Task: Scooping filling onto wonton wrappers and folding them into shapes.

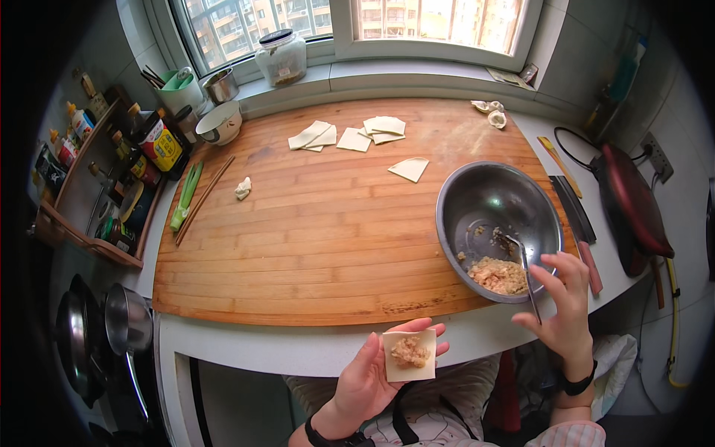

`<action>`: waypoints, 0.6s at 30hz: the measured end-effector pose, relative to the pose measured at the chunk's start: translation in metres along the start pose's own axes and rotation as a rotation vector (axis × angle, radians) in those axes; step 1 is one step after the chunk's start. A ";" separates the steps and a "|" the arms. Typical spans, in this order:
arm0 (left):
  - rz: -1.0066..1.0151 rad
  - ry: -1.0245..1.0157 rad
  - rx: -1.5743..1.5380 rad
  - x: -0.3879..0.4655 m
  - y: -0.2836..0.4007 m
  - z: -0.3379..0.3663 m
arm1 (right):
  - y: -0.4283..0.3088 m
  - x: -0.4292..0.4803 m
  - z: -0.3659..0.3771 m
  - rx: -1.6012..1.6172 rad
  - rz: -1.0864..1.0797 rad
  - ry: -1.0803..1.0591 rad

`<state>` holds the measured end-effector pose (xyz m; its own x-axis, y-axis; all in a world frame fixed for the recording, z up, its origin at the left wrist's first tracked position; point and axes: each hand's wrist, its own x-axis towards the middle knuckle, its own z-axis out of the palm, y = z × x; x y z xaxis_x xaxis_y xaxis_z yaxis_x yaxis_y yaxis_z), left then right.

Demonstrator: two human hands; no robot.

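Note:
On my left hand lies a square dough wrapper, supported from beneath by the palm and fingers. A mound of minced filling rests at the wrapper's middle. My right hand is at the near right rim of a steel mixing bowl, fingers spread beside the spoon. The metal spoon leans on the rim with its handle sticking out towards me. More filling sits in the near part of the bowl. Several loose wrappers and one single wrapper lie on the wooden board.
Folded dumplings sit at the board's far right corner, and another small one at left. Chopsticks and scallion lie at the left edge. A knife and a red electric pan are at right; a bottle rack stands left.

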<state>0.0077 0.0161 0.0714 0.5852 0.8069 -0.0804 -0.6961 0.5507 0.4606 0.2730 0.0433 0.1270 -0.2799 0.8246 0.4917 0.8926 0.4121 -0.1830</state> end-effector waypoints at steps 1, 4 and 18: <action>-0.014 -0.007 0.004 0.000 0.000 0.000 | -0.004 -0.010 -0.001 -0.016 -0.116 0.067; -0.064 -0.057 -0.024 0.003 -0.003 0.002 | -0.029 -0.037 0.011 0.056 -0.386 0.160; -0.059 -0.114 0.599 -0.007 -0.006 0.006 | -0.081 -0.027 0.056 0.646 -0.166 0.168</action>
<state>0.0102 0.0057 0.0747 0.6795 0.7325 -0.0407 -0.3256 0.3508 0.8780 0.1888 0.0094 0.0807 -0.2895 0.6811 0.6725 0.4387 0.7189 -0.5392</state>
